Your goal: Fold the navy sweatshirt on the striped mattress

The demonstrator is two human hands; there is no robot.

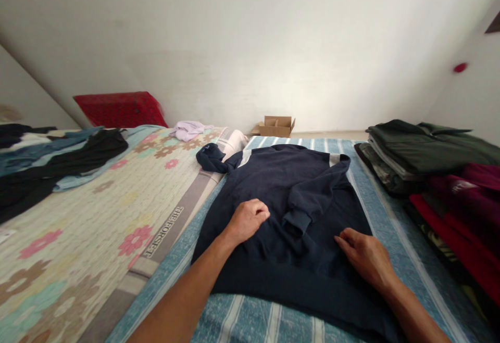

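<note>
Both bare forearms are reaching in from the bottom edge, nearest the camera, and converging on a dark navy sweater (281,213) that is lying flat on a blue striped sheet (250,317).

Coming in from the lower left, the left forearm is angling up and to the right. The left hand (247,220) is resting knuckles up on the sweater's left half, its fingers curled under into a loose fist; whether they are pinching any cloth underneath cannot be told. The right forearm is entering from the lower right corner and slanting up and to the left. The right hand (365,257) is lying palm down on the sweater's lower right part, fingers held together, nearly straight and pointing left toward the middle of the garment, gripping nothing.

The sweater's long axis is running away from the camera, hem toward the person and shoulders toward the far wall. One sleeve is lying folded across the chest with its ribbed cuff (299,221) sitting between the two hands. The other sleeve (213,158) is trailing off the top left corner onto a floral mat (97,218).

Folded clothes (429,161) are stacked just right of the sweater. Loose dark garments (58,161) are lying far left, and a cardboard box (275,125) is standing by the wall.
</note>
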